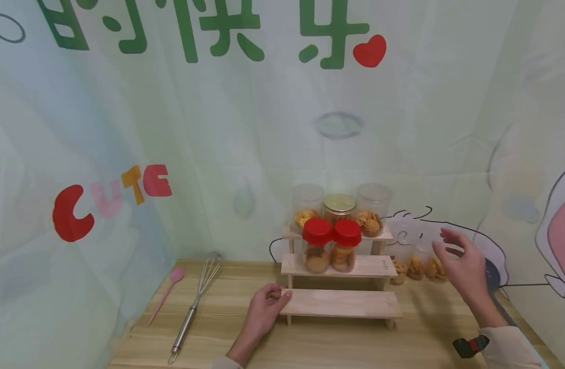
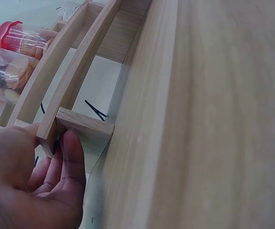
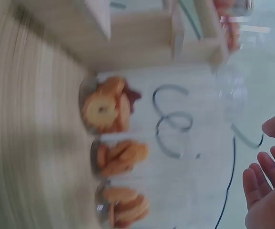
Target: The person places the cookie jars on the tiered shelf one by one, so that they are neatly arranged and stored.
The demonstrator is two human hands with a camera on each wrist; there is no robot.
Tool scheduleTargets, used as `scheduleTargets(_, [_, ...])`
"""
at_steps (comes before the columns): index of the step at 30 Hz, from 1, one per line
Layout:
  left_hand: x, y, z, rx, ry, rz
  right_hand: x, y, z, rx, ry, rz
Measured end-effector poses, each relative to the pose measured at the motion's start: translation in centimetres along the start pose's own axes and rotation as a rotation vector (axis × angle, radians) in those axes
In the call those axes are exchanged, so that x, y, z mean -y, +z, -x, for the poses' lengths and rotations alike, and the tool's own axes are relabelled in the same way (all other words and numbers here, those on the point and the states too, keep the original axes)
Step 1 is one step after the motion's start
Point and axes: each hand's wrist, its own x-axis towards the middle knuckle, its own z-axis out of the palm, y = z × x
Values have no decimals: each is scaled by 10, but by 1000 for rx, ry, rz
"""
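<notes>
A three-step wooden display rack [image 1: 339, 303] stands on the table. My left hand [image 1: 265, 309] pinches the left end of its lowest board, and the left wrist view shows fingers [image 2: 73, 160] curled under that end. My right hand [image 1: 463, 261] hovers in the air to the right of the rack with fingers spread, holding nothing. Below and left of it are several clear jars of cookies [image 1: 416, 266]. Two red-lidded cookie jars [image 1: 317, 246] sit on the middle step. On the top step a gold-lidded jar [image 1: 339, 204] stands between two clear cookie jars [image 1: 370, 218].
On the table's left side lie a metal whisk [image 1: 192, 312] and a pink spoon [image 1: 166, 296]. A dark ladle [image 1: 493, 279] is at the right, partly behind my right forearm. A printed cloth [image 1: 245, 128] hangs behind the wooden table [image 1: 337, 343].
</notes>
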Motion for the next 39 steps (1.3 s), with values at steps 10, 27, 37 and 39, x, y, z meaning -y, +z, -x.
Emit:
scheduleTargets(10, [1, -2, 0, 7, -8, -6, -39, -4, -16, 158, 103, 69])
scheduleTargets(27, [2, -2, -1, 4, -3, -6, -64, 5, -27, 329, 339, 109])
scheduleTargets(37, [3, -2, -2, 5, 6, -8, -75, 5, -25, 348, 348, 88])
scheduleTargets(39, [3, -2, -2, 3, 4, -1, -76, 5, -25, 341, 359, 78])
